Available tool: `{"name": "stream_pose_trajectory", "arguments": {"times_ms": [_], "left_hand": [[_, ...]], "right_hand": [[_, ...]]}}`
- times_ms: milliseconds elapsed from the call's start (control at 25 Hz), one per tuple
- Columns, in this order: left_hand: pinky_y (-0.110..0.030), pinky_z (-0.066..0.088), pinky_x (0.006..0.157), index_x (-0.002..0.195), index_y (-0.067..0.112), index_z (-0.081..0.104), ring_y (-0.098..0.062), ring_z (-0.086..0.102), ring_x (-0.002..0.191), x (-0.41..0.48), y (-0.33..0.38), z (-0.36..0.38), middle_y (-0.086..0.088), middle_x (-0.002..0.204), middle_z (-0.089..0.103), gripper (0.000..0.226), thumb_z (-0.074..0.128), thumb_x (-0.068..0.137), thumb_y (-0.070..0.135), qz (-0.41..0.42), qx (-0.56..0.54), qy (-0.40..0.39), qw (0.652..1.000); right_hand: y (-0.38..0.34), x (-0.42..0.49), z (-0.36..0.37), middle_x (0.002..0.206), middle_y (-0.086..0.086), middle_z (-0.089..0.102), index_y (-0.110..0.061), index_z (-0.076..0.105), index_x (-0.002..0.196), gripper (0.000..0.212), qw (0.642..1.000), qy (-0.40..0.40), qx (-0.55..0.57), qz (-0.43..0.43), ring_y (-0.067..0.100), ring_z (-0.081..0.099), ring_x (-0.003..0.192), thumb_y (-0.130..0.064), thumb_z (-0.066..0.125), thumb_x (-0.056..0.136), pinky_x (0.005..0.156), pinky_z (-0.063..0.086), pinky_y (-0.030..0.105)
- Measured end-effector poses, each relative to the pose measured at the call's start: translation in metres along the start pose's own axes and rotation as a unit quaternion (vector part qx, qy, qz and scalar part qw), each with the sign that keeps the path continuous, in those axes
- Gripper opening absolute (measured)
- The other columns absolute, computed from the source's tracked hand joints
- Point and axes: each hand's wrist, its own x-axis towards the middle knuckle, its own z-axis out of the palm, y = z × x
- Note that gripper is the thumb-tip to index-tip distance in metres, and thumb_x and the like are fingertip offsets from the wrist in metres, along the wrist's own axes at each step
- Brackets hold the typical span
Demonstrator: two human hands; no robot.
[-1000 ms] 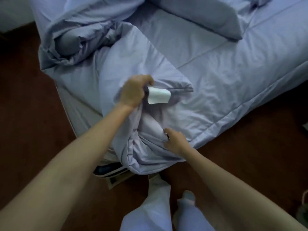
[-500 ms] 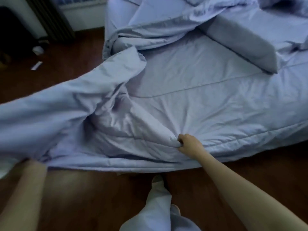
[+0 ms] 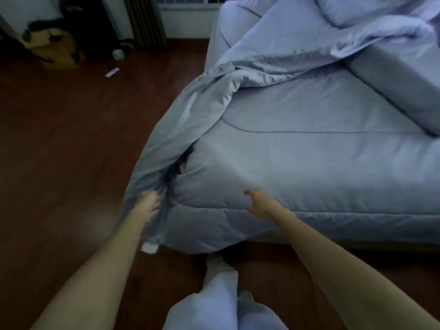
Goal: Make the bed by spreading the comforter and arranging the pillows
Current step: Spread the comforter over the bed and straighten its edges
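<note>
1. Our left hand [image 3: 148, 206], at 8 o'clock, clenches a bunched edge of the comforter [image 3: 309, 167], which fills 12 to 4 o'clock.
2. Our right hand [image 3: 260, 202] is released, fingers spread, seemingly touching it.
3. A pillow [image 3: 395, 91] lies at 2 o'clock.

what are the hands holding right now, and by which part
The left hand grips the comforter by bunched fabric at its near corner. The right hand is open over the comforter's near edge and holds nothing.
</note>
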Motion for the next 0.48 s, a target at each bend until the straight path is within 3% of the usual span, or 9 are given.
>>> {"name": "stream_pose_trajectory", "arguments": {"times_ms": [80, 240, 360, 480], "left_hand": [[-0.026, 0.042, 0.065, 0.125, 0.014, 0.054, -0.012, 0.055, 0.075, -0.026, 0.042, 0.040, -0.002, 0.095, 0.061, 0.029, 0.041, 0.099, 0.014, 0.110, 0.062, -0.058, 0.990], [-0.023, 0.041, 0.066, 0.106, 0.020, 0.057, -0.009, 0.060, 0.081, -0.076, 0.115, 0.079, 0.002, 0.103, 0.063, 0.021, 0.041, 0.097, 0.009, 0.272, 0.049, -0.180, 0.944], [-0.025, 0.043, 0.071, 0.107, 0.019, 0.060, -0.010, 0.064, 0.086, -0.098, 0.149, 0.072, 0.008, 0.096, 0.066, 0.025, 0.040, 0.097, 0.007, 0.343, 0.048, -0.218, 0.913], [-0.025, 0.044, 0.071, 0.095, 0.024, 0.062, -0.011, 0.065, 0.086, -0.097, 0.171, 0.044, 0.009, 0.093, 0.068, 0.028, 0.042, 0.096, 0.004, 0.369, 0.031, -0.220, 0.902]], "right_hand": [[-0.015, -0.008, -0.013, 0.142, 0.009, 0.046, -0.014, 0.045, 0.137, 0.047, 0.994, 0.078, 0.069, -0.035, 0.026, 0.045, 0.129, -0.017, 0.054, 0.092, 0.106, 0.035, 0.035], [-0.058, -0.032, -0.067, 0.111, -0.003, 0.068, -0.019, 0.062, 0.116, 0.030, 0.939, 0.230, 0.236, -0.097, 0.015, 0.065, 0.097, -0.012, 0.058, 0.088, 0.086, 0.047, 0.024], [-0.091, -0.046, -0.113, 0.097, -0.012, 0.070, -0.034, 0.063, 0.101, 0.025, 0.906, 0.273, 0.294, -0.139, 0.011, 0.067, 0.087, -0.016, 0.059, 0.086, 0.077, 0.052, 0.025], [-0.120, -0.047, -0.141, 0.096, -0.009, 0.072, -0.040, 0.062, 0.093, 0.026, 0.880, 0.289, 0.345, -0.154, 0.012, 0.068, 0.088, -0.016, 0.055, 0.086, 0.076, 0.052, 0.032]]}}
